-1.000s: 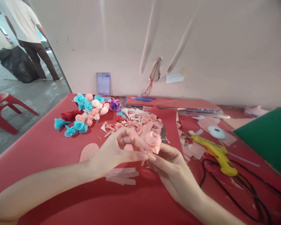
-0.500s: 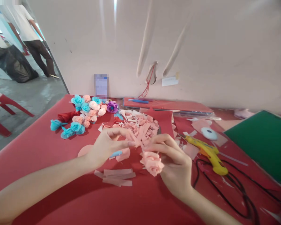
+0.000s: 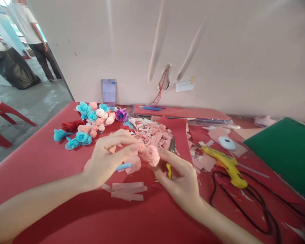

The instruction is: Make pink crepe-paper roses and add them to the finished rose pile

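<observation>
A pink paper rose [image 3: 152, 155] is held above the table, its bloom turned up toward me. The thumb and forefinger of my right hand [image 3: 181, 174] grip it from the right. From the left, my left hand [image 3: 109, 157] pinches at the rose's edge with thumb and fingertips. Below my left fingers lie a light-blue pen-like stick [image 3: 124, 166] and a scrap of pink paper [image 3: 133, 166]. Several pink paper strips [image 3: 128, 191] lie nearer to me. Just beyond both hands is a heap of pink paper cuttings [image 3: 155, 134].
Finished paper roses [image 3: 83, 137] in blue, pink, red and purple cluster at the left. A yellow glue gun [image 3: 226, 164] with a looping black cord [image 3: 261, 203] lies right, beside a green board [image 3: 284, 156]. A phone [image 3: 109, 92] leans on the wall; a person [image 3: 37, 37] stands far left.
The rose has moved up and left, and its bloom has turned from facing down to facing up. My right hand has shifted left. My left hand has risen slightly and moved left.
</observation>
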Demonstrator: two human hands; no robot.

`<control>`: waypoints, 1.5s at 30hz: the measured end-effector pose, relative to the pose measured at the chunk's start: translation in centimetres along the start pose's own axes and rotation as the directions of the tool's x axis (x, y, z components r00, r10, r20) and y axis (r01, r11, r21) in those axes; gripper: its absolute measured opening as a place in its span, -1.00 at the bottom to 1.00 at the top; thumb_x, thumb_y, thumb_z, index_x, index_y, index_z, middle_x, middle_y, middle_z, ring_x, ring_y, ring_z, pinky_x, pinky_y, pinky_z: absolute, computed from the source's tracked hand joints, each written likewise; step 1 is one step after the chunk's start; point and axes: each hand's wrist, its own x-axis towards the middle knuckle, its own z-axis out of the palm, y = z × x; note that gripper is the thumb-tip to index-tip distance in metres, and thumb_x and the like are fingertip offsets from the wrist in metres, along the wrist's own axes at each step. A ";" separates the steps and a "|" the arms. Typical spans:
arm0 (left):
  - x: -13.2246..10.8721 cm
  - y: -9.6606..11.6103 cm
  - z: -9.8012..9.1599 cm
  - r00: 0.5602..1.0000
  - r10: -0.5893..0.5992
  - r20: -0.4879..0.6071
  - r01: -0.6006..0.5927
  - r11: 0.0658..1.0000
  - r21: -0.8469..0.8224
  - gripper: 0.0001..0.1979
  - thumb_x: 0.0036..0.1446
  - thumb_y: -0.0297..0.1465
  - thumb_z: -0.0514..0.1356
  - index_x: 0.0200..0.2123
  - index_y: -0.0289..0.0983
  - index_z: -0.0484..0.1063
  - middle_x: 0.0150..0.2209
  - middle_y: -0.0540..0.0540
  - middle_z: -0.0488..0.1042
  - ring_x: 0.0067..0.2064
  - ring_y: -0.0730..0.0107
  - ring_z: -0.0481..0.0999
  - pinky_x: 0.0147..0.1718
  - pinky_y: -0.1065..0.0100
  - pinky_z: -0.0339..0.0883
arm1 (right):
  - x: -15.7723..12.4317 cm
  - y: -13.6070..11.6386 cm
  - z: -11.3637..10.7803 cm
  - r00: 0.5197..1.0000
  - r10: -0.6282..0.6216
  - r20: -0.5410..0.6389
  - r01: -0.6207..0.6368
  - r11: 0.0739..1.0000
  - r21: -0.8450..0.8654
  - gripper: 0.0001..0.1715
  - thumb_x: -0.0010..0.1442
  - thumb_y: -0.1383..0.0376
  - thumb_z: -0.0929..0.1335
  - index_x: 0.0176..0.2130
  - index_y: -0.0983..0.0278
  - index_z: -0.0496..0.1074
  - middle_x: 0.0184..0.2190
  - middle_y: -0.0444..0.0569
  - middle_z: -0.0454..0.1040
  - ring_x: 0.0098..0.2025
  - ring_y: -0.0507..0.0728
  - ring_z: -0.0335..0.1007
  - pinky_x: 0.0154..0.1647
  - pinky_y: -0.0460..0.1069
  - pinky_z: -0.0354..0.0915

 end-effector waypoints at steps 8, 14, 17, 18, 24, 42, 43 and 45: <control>2.0 -1.6 -0.6 0.991 -0.130 -0.020 0.131 0.972 0.192 -0.89 0.02 -0.37 0.20 -0.51 -0.25 0.47 -0.44 -0.03 0.46 -0.36 0.39 0.38 -0.38 0.40 0.24 | 0.3 -0.5 0.5 0.854 0.461 0.241 -0.515 0.685 0.515 -0.78 0.02 0.23 0.34 -0.57 0.29 0.36 -0.67 -0.18 0.23 -0.65 -0.06 -0.05 -0.63 -0.09 -0.09; 2.6 -3.6 -0.6 0.970 -0.233 0.074 0.206 0.943 0.261 -0.66 0.03 -0.32 0.18 -0.73 -0.29 0.36 -0.63 0.01 0.37 -0.52 0.45 0.34 -0.45 0.41 0.20 | 0.4 -0.2 0.6 0.814 0.494 0.305 -0.572 0.590 0.570 -0.75 0.00 0.25 0.33 -0.62 0.30 0.31 -0.66 -0.19 0.24 -0.65 -0.08 -0.04 -0.60 -0.09 -0.12; 2.4 -4.3 -0.4 0.962 -0.241 0.127 0.204 0.947 0.249 -0.73 0.15 -0.35 0.05 -0.50 -0.27 0.47 -0.52 -0.01 0.47 -0.42 0.40 0.44 -0.37 0.40 0.26 | 0.4 -0.2 0.7 0.791 0.518 0.327 -0.598 0.539 0.593 -0.77 0.00 0.25 0.33 -0.59 0.31 0.29 -0.66 -0.21 0.23 -0.66 -0.09 -0.05 -0.61 -0.10 -0.17; 2.2 -4.4 -0.3 0.964 -0.229 0.133 0.195 0.953 0.230 -0.77 0.17 -0.36 0.01 -0.34 -0.25 0.47 -0.40 -0.02 0.51 -0.32 0.38 0.47 -0.30 0.40 0.28 | 0.4 -0.2 0.7 0.783 0.520 0.340 -0.606 0.520 0.602 -0.77 0.01 0.25 0.34 -0.58 0.31 0.30 -0.66 -0.21 0.23 -0.66 -0.10 -0.04 -0.61 -0.10 -0.17; 0.7 -2.5 -0.2 0.969 -0.008 0.249 -0.025 0.991 0.131 -0.63 0.14 -0.38 0.09 0.04 -0.14 0.26 0.06 -0.08 0.33 0.10 0.27 0.28 0.05 0.24 0.17 | 0.2 -0.4 0.7 0.774 0.506 0.380 -0.617 0.469 0.633 -0.79 0.01 0.26 0.37 -0.57 0.31 0.37 -0.63 -0.17 0.35 -0.65 -0.11 -0.01 -0.60 -0.13 -0.07; 0.4 -1.6 0.1 0.884 0.391 0.256 -0.447 0.868 0.216 -0.64 0.01 -0.53 0.24 -0.08 -0.25 0.35 -0.09 -0.12 0.48 0.00 0.34 0.41 0.02 0.26 0.30 | -0.1 -0.8 0.3 0.812 0.451 0.370 -0.569 0.473 0.673 -0.94 -0.07 0.27 0.45 -0.55 0.16 0.54 -0.60 -0.18 0.48 -0.52 -0.05 0.30 -0.42 -0.15 0.22; 0.4 -1.6 0.1 0.880 0.401 0.255 -0.454 0.868 0.201 -0.66 0.01 -0.55 0.23 -0.10 -0.26 0.36 -0.10 -0.12 0.49 0.00 0.35 0.41 0.02 0.28 0.31 | -0.2 -0.8 0.3 0.816 0.446 0.368 -0.565 0.474 0.676 -0.96 -0.07 0.28 0.45 -0.54 0.14 0.55 -0.59 -0.19 0.49 -0.51 -0.05 0.32 -0.41 -0.15 0.23; 0.3 -1.6 0.1 0.866 0.427 0.261 -0.476 0.863 0.168 -0.71 0.04 -0.57 0.20 -0.12 -0.28 0.38 -0.12 -0.13 0.50 0.00 0.37 0.41 0.01 0.30 0.32 | -0.3 -0.6 0.4 0.823 0.433 0.367 -0.555 0.479 0.680 -0.96 -0.06 0.29 0.45 -0.50 0.12 0.55 -0.57 -0.21 0.51 -0.49 -0.06 0.35 -0.39 -0.18 0.24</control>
